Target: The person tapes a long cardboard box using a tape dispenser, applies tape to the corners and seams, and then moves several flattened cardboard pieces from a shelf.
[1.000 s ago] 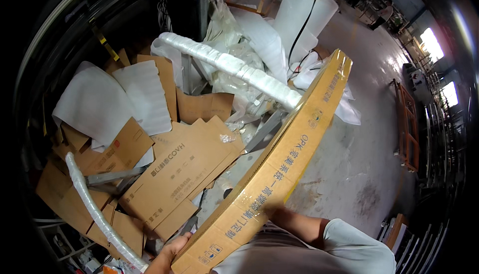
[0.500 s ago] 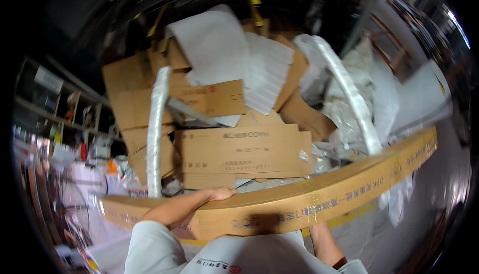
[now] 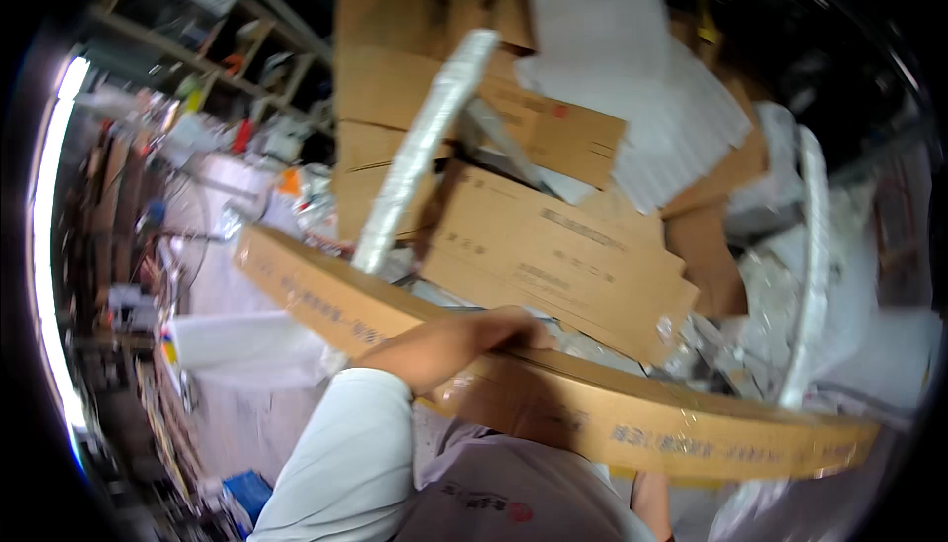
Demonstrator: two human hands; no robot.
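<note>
A long, narrow brown cardboard box [image 3: 691, 428] lies across in front of my body, its left end farther away and higher in the picture than its right end. Over its top reaches my left hand [image 3: 484, 333], with the fingers bent round the far edge near the middle. Of my right hand [image 3: 650, 503] only the wrist part shows, below the box's near side; the box hides its fingers. Just beyond the box, a flat cardboard sheet [image 3: 553, 256] leans among other packing scraps, between two upright posts wrapped in shiny film, a left post [image 3: 425, 152] and a right post [image 3: 812, 266].
White foam sheeting [image 3: 602, 38] and more folded cardboard [image 3: 380, 78] are heaped behind the posts. Clear plastic film [image 3: 765, 305] bunches at the right. A white roll [image 3: 247, 345] lies on the floor at the left, and compartmented shelving [image 3: 247, 43] stands at the far left.
The view has swung left, and the heap and posts now sit farther right and tilted. The box's slant has reversed, its left end now higher in the picture. My left hand still grips it.
</note>
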